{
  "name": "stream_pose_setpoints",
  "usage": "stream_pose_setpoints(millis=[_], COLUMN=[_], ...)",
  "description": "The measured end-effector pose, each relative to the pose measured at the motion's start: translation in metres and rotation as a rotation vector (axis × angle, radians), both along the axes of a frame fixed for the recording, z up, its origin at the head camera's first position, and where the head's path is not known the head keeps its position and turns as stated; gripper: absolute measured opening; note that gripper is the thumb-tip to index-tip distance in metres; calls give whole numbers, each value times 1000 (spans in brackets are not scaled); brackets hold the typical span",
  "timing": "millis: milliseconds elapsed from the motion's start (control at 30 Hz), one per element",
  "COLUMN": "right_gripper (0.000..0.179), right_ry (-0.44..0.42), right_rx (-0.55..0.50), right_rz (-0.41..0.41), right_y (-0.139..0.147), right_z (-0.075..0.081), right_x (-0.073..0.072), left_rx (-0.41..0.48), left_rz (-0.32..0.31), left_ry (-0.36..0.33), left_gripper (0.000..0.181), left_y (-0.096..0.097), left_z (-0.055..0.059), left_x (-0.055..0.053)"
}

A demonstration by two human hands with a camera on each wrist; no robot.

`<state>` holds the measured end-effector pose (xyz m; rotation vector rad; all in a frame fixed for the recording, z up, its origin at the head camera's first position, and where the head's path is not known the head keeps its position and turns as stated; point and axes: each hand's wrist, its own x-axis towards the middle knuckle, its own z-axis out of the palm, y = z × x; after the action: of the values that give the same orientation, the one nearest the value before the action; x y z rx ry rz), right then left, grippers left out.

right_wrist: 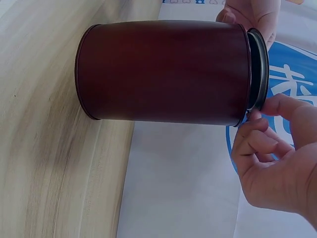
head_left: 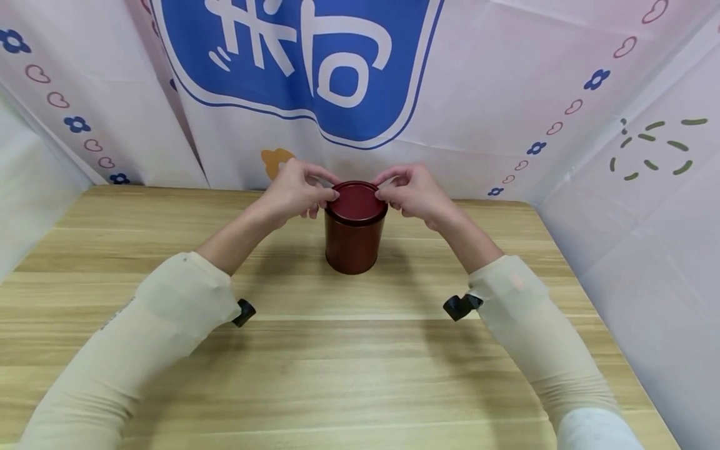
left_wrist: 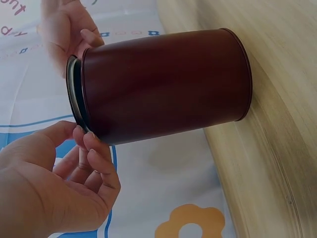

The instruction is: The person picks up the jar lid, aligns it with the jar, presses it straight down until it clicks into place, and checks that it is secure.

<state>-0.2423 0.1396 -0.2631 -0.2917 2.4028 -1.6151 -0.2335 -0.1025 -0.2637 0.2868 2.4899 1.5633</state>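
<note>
A dark red cylindrical tin (head_left: pixel 352 247) stands upright on the wooden table (head_left: pixel 337 375), close to its back edge. Its round red lid (head_left: pixel 358 201) sits slightly raised at the top. Both wrist views reveal a narrow dark gap between the lid's rim (left_wrist: pixel 75 91) and the tin's body (right_wrist: pixel 163 74). On the left side, my left hand (head_left: pixel 298 189) pinches the lid's edge between thumb and fingers. My right hand (head_left: pixel 415 192) pinches the opposite edge the same way, its fingertips right at the rim in the right wrist view.
Behind the table hangs a white cloth (head_left: pixel 472 100) printed with a blue sign, flowers and hearts. Another white cloth (head_left: pixel 635 237) borders the right side. Black wrist camera mounts (head_left: pixel 462 306) stick out from the cream sleeves (head_left: pixel 523 325), low over the table.
</note>
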Motion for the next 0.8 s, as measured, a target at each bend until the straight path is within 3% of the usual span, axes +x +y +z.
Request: stream_pose_setpoints(millis=[300, 800], right_gripper=[20, 20], right_ry=[61, 154], right_rx=[60, 114], right_rz=[-15, -8], right_y=[-3, -2], right_z=[-3, -8], right_x=[-1, -4], left_rx=[-23, 17], left_rz=[16, 17], left_ry=[9, 26], left_gripper=[22, 24], left_y=[0, -1], left_z=[-1, -5], left_x=[-2, -3])
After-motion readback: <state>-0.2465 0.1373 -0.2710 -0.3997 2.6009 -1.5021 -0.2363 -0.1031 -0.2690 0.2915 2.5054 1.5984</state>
